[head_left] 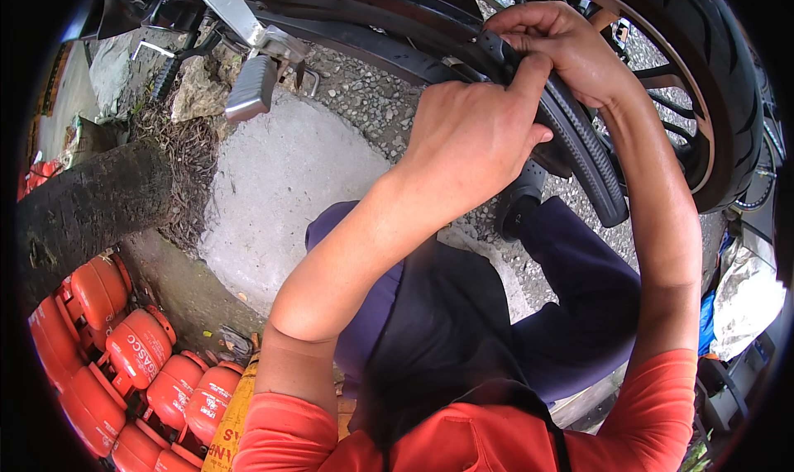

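Both my hands are at a long, curved black plastic guard [583, 154] with a textured strip, beside a motorcycle's wheel [719, 83]. My left hand [475, 137] is closed over its near side, thumb below and index finger stretched up to my right hand. Most of its other fingers are out of sight beneath. My right hand [562, 46] is closed at the guard's upper end, fingertips pinched together beside a dark tab. Whatever lies between those fingertips is too small or hidden to name. Behind my left hand runs the dark underside [356, 42] of the motorcycle.
A silver footrest pedal [251, 88] hangs at upper left above a pale concrete slab [281, 191]. Several red gas cylinders [139, 348] stand at lower left, near a dark log [95, 212]. Gravel [364, 100] surrounds the slab. White sacking [748, 298] lies at right.
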`<state>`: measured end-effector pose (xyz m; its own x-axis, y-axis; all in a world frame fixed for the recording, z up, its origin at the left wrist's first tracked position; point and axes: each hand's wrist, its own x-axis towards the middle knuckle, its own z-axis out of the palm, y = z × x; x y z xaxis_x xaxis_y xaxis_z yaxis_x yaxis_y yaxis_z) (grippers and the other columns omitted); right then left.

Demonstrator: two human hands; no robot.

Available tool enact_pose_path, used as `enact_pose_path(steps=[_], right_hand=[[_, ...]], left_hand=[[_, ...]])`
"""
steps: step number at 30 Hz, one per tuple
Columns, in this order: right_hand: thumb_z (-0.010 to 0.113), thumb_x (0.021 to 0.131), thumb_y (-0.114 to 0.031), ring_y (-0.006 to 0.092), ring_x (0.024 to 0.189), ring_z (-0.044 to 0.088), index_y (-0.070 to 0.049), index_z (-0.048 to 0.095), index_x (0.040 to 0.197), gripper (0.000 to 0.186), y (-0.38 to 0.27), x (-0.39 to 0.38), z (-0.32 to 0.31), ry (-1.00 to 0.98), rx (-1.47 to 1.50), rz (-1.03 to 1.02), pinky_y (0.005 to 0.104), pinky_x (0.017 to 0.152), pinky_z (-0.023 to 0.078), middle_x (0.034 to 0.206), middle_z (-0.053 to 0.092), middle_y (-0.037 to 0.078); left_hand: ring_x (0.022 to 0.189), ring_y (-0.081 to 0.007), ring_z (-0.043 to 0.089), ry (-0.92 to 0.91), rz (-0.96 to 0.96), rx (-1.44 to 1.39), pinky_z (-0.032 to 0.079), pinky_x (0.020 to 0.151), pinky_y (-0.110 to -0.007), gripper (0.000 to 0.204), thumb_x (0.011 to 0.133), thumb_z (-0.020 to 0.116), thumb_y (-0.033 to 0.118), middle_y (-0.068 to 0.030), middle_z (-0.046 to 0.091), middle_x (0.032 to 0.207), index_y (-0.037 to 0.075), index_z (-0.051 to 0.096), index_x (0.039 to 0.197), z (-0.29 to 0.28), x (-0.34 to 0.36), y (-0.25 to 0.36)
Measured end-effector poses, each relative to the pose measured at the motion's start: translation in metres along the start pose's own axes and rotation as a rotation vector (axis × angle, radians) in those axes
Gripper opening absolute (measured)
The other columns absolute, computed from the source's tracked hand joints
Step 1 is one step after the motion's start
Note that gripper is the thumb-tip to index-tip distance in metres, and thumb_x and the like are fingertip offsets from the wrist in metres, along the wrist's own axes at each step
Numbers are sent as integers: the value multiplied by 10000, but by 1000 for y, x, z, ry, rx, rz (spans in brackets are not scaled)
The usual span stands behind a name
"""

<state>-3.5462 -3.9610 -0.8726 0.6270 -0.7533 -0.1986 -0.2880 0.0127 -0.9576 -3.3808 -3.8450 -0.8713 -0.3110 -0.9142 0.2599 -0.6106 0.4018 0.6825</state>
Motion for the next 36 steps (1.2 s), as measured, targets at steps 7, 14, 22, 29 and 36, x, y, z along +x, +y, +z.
enact_pose_path(steps=[7,14,22,29,36], right_hand=[[623,905,32,111,1022,651,12,704,1147,256,-9,1,2,-2,-33,116,247,940,499,1094,710,60],[620,923,5,92,910,661,18,702,1164,255,1,-1,4,16,73,42,223,843,541,1014,713,52],[608,908,38,91,1026,636,27,693,1114,223,1,1,0,-1,59,108,228,946,486,1083,698,48],[637,915,-11,60,941,601,10,666,1104,192,2,5,-6,-12,-65,34,202,856,457,988,673,2],[629,896,-2,112,946,580,24,655,1095,203,-17,4,-7,-28,69,169,221,829,461,999,659,39]], left_hand=[[620,-350,670,-4,-2,33,513,566,-449,536,831,757,274,-114,630,606,50,500,1246,-1,-2,-1],[622,-348,670,-27,-27,35,512,566,-450,548,832,756,280,-104,630,606,62,495,1262,-1,-3,-1],[621,-346,669,-16,-19,18,511,565,-449,564,833,754,289,-99,632,605,67,489,1279,0,-2,-2],[621,-345,670,13,-23,0,516,572,-445,583,845,742,322,-94,642,611,64,487,1300,4,-1,-4],[628,-331,671,105,-11,69,520,589,-419,577,842,751,340,-100,648,629,66,539,1302,10,-1,0]])
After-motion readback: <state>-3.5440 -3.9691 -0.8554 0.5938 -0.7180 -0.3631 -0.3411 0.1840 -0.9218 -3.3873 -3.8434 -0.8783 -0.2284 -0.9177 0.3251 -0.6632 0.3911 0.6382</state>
